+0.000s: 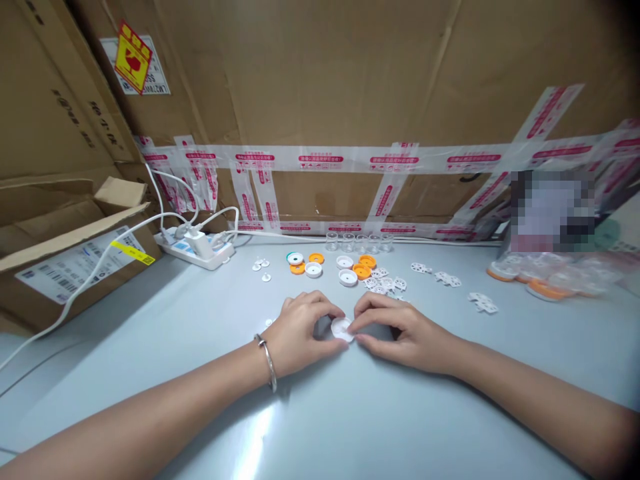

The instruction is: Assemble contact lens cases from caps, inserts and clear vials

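Observation:
A round white plastic part (341,328) is at the middle of the table, between my two hands. My left hand (303,333) grips its left side between thumb and forefinger. My right hand (405,332) has its thumb and fingertips pinched together at the part's right edge; whether they hold a smaller piece is too small to tell. Beyond my hands sit white rings (313,269) and orange rings (362,271), with flat white cut-out pieces (385,285) beside them. Small white discs with stems (266,277) lie to the left.
Clear cups (349,242) stand in a row at the back. A power strip (215,256) with cables and an open cardboard box (75,267) are at left. Bagged parts (560,273) lie at right. A large carton (320,80) stands behind the table (320,427).

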A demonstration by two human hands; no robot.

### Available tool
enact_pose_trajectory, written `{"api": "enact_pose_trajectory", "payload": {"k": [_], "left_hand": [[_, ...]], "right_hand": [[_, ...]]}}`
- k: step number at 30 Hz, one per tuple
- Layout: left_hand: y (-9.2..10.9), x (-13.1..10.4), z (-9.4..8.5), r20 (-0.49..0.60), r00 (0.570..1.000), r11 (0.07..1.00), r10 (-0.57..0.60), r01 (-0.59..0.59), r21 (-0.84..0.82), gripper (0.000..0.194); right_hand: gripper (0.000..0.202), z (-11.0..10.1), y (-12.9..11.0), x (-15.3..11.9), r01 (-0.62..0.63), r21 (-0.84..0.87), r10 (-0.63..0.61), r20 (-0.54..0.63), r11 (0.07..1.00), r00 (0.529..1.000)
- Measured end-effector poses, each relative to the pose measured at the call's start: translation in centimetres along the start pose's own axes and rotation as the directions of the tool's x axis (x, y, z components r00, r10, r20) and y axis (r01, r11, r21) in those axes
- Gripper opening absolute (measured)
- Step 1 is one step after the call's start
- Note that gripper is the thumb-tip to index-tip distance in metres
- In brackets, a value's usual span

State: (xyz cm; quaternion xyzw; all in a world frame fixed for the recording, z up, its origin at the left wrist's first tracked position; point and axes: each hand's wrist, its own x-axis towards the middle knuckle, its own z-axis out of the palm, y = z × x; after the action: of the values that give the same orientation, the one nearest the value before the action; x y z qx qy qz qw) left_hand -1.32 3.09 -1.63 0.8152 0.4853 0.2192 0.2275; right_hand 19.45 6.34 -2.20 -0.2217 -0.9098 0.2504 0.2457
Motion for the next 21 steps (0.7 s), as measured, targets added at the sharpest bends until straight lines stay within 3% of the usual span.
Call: {"api": "enact_pose_trajectory", "payload": {"k": [4, 9, 13, 16, 21], "left_hand": [[0.3, -0.1, 0.1, 0.003, 1.0, 1.0, -0.004, 0.004, 0.011, 0.027], [0.5, -0.3, -0.7, -0.005, 1.0, 1.0, 0.019, -0.019, -0.002, 0.037], [-1.0, 0.4, -2.9, -0.206, 0.979, 0.999, 0.011, -0.004, 0.035, 0.026], [-2.7, 1.5, -4.0, -0.316, 0.949, 0.975, 0.0, 0.07, 0.211, 0.025], [-4.2, 2.9, -2.8, -0.201, 0.979, 0.895, 0.029, 0.064, 0.442, 0.033]], "right_hand": [[0.017, -0.1, 0.0, 0.1, 0.007, 0.009, -0.007, -0.032, 1.0, 0.999], [0.015, -0.3, 0.0, 0.3, -0.038, 0.038, 0.044, -0.18, 0.999, 0.983], [0.013, -0.3, 0.1, 0.5, -0.089, 0.038, 0.096, -0.271, 0.995, 0.958], [0.011, -0.2, 0.2, 0.5, -0.122, 0.056, 0.133, -0.323, 0.991, 0.937], [0.02, -0.4, -0.2, 0.5, -0.164, 0.102, 0.189, -0.337, 0.981, 0.922]]}}
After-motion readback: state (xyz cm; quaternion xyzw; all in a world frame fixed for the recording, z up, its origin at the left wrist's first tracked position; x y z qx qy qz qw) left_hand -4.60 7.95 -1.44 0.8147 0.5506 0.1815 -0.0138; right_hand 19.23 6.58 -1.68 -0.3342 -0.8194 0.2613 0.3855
